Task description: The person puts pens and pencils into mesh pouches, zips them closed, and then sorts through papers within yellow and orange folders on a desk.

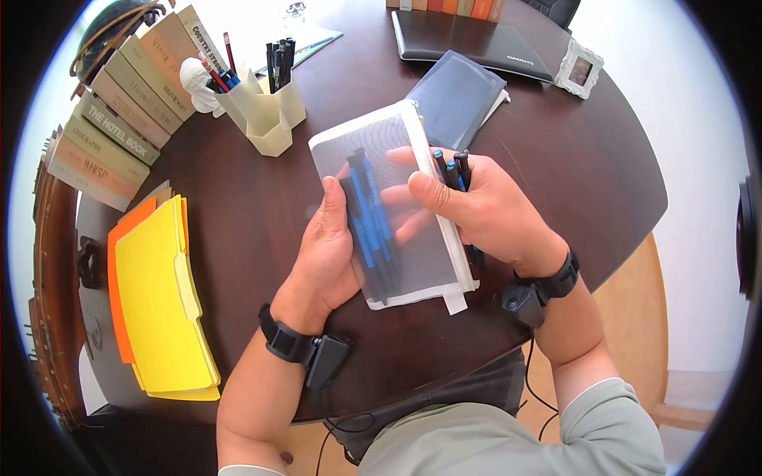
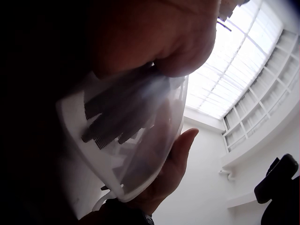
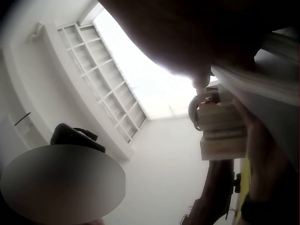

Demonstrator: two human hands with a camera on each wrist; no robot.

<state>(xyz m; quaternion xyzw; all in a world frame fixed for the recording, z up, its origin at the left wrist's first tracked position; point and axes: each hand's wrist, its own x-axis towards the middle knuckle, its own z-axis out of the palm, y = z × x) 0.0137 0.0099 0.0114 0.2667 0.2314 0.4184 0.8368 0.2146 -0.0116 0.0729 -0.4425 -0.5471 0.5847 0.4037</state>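
Observation:
In the head view a translucent mesh zip pouch (image 1: pixel 337 147) with white edging is held over the dark desk. Several blue and black pens (image 1: pixel 369 210) show through its mesh. My left hand (image 1: pixel 325 254) grips the pouch's left side, thumb along the edge and the other fingers behind it. At the zipped right side, my right hand (image 1: pixel 496 206) holds several more pens (image 1: pixel 452 170), which stick out above and below the palm. Its fingers (image 1: pixel 409 226) show through the mesh. In the left wrist view, pens in the pouch (image 2: pixel 122 108) appear as dark shapes.
A cream hexagonal pen holder (image 1: pixel 274 127) with pens and pencils stands at the back left, beside a row of books (image 1: pixel 119 131). Yellow and orange folders (image 1: pixel 163 293) lie left. A dark zip pouch (image 1: pixel 452 91), a closed laptop (image 1: pixel 468 44) and a photo frame (image 1: pixel 579 67) sit behind.

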